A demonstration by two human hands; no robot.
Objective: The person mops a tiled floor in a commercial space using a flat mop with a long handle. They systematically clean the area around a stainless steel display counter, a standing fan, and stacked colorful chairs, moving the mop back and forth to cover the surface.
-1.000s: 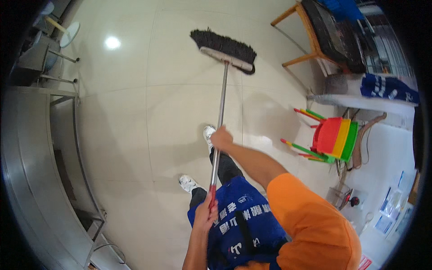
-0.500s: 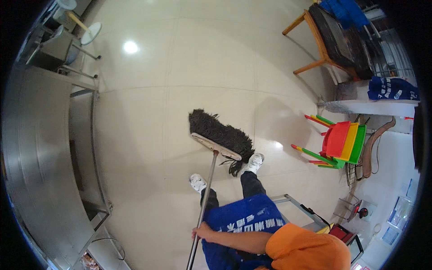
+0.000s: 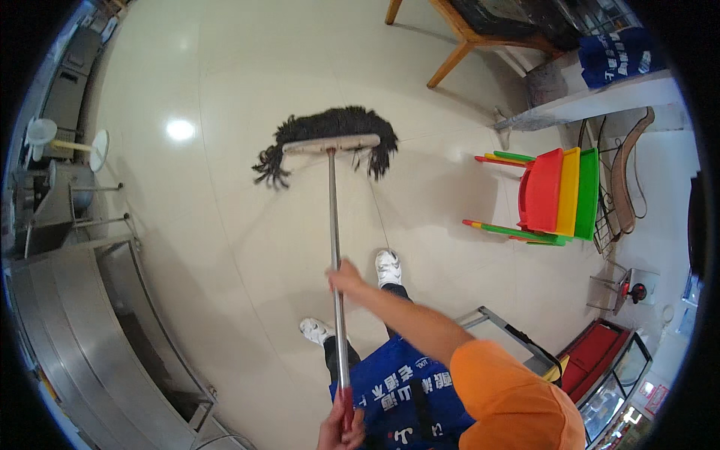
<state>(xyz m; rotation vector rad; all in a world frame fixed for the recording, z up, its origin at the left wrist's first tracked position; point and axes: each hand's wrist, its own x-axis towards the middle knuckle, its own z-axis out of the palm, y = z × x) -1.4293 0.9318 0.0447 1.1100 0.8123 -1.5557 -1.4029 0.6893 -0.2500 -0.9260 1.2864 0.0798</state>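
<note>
A floor mop spans the middle of the view, its dark shaggy head [image 3: 334, 122] spread on the tiles ahead of my shoes. A pale clamp bar [image 3: 307, 145] holds the strands, and a metal mop handle [image 3: 335, 217] runs back toward me. My right hand [image 3: 346, 277] is wrapped round the handle at about its middle, the arm reaching out from an orange sleeve [image 3: 517, 397]. Lower down, my left hand [image 3: 341, 429] grips the red end [image 3: 346, 401] of the same handle. A blue apron [image 3: 412, 390] with white lettering hangs in front of me.
Stacked red, yellow and green small chairs [image 3: 559, 193] stand on the right. A wooden chair [image 3: 457, 49] is at the far right. Metal cabinets [image 3: 67, 322] line the left side, below a white stool [image 3: 99, 150]. A metal-framed item [image 3: 517, 341] sits near my right side.
The mop head has moved forward, away from my shoes, and turned from slanted to nearly crosswise. My right hand has moved forward with the handle. My left hand has come into view.
</note>
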